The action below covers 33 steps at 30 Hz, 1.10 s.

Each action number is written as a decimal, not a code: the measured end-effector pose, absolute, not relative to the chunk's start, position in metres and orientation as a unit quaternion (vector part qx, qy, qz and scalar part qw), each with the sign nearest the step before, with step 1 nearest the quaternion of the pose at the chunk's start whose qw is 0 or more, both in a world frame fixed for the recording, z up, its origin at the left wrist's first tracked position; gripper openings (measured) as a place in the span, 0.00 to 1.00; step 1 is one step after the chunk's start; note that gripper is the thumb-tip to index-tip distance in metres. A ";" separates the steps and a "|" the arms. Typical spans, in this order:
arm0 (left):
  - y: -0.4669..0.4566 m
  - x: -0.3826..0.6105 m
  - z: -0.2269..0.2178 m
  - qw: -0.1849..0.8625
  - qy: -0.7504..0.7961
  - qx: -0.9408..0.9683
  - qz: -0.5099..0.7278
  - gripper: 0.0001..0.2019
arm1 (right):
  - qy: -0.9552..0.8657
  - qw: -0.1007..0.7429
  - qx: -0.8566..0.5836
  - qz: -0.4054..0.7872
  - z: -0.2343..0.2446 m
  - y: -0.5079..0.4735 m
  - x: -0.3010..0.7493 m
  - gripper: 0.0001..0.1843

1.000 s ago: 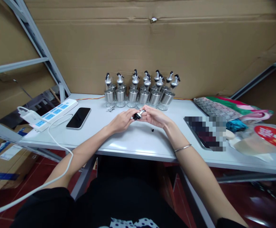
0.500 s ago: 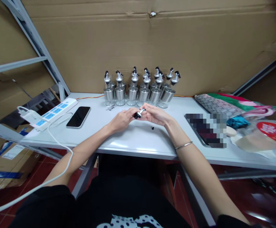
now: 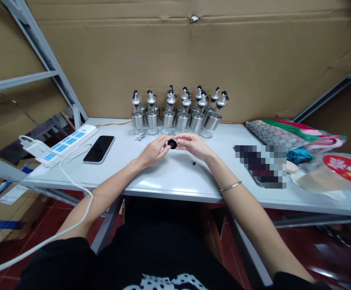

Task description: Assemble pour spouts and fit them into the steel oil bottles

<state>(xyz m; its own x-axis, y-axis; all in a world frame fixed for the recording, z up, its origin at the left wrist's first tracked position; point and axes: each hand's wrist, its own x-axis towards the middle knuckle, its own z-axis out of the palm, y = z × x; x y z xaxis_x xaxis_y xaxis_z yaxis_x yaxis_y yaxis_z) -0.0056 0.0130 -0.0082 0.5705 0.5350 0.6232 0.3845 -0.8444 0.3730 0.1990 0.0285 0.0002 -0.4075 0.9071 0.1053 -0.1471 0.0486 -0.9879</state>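
Small black piece (image 3: pixel 194 163): on the surface (image 3: pixel 169 177).
Left grip (image 3: pixel 154 152): closed on the black round part (image 3: pixel 172 143).
Right grip (image 3: pixel 196 146): closed at its opposite edge.
Black round part: between both grips; likely light, stiff, easiest pinched by its rim.

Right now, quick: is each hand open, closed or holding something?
Left hand: closed, holding the bottle pourer, its round black end facing the camera.
Right hand: closed on the same pourer's other side; fingertips partly hidden.
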 end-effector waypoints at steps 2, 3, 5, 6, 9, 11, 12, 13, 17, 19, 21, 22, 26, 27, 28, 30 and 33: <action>0.012 -0.005 -0.007 0.094 0.266 0.879 0.384 0.16 | -0.598 0.454 -0.349 0.561 -0.002 0.030 0.196 0.15; 0.012 -0.004 -0.007 0.090 0.275 0.876 0.387 0.16 | -0.606 0.464 -0.357 0.539 -0.002 0.030 0.195 0.14; 0.013 -0.005 -0.007 0.089 0.297 0.869 0.386 0.16 | -0.621 0.471 -0.365 0.509 -0.001 0.029 0.194 0.13; 0.015 -0.005 -0.008 0.094 0.306 0.867 0.383 0.16 | -0.630 0.465 -0.366 0.503 0.000 0.029 0.193 0.13; 0.019 -0.006 -0.011 0.117 0.313 0.866 0.373 0.15 | -0.652 0.431 -0.362 0.508 0.001 0.026 0.192 0.15; 0.020 -0.006 -0.012 0.126 0.310 0.866 0.372 0.14 | -0.659 0.416 -0.358 0.515 0.000 0.025 0.191 0.15; 0.020 -0.006 -0.012 0.127 0.309 0.866 0.372 0.14 | -0.661 0.411 -0.355 0.518 -0.001 0.025 0.191 0.16; 0.020 -0.006 -0.012 0.128 0.308 0.867 0.372 0.13 | -0.663 0.407 -0.352 0.520 -0.001 0.025 0.190 0.16; 0.018 -0.007 -0.009 0.125 0.319 0.869 0.357 0.14 | -0.674 0.401 -0.341 0.518 -0.002 0.024 0.188 0.18; 0.017 -0.006 -0.007 0.121 0.332 0.869 0.348 0.14 | -0.677 0.401 -0.339 0.515 -0.002 0.023 0.187 0.18; 0.016 -0.006 -0.005 0.114 0.347 0.865 0.345 0.14 | -0.679 0.406 -0.341 0.508 -0.001 0.024 0.187 0.17; 0.015 -0.006 -0.005 0.110 0.357 0.862 0.343 0.14 | -0.680 0.409 -0.342 0.503 -0.001 0.024 0.187 0.17; 0.013 -0.005 -0.003 0.103 0.397 0.856 0.315 0.09 | -0.687 0.412 -0.349 0.486 0.001 0.024 0.189 0.16; 0.012 -0.005 -0.002 0.105 0.402 0.858 0.302 0.08 | -0.690 0.410 -0.350 0.483 0.002 0.023 0.190 0.16; 0.011 -0.005 -0.002 0.107 0.406 0.860 0.290 0.08 | -0.692 0.407 -0.352 0.480 0.002 0.023 0.190 0.16; 0.011 -0.005 -0.002 0.112 0.410 0.865 0.268 0.08 | -0.698 0.401 -0.354 0.476 0.002 0.023 0.190 0.17; 0.010 -0.004 -0.001 0.114 0.416 0.867 0.249 0.09 | -0.705 0.392 -0.358 0.471 0.002 0.023 0.190 0.18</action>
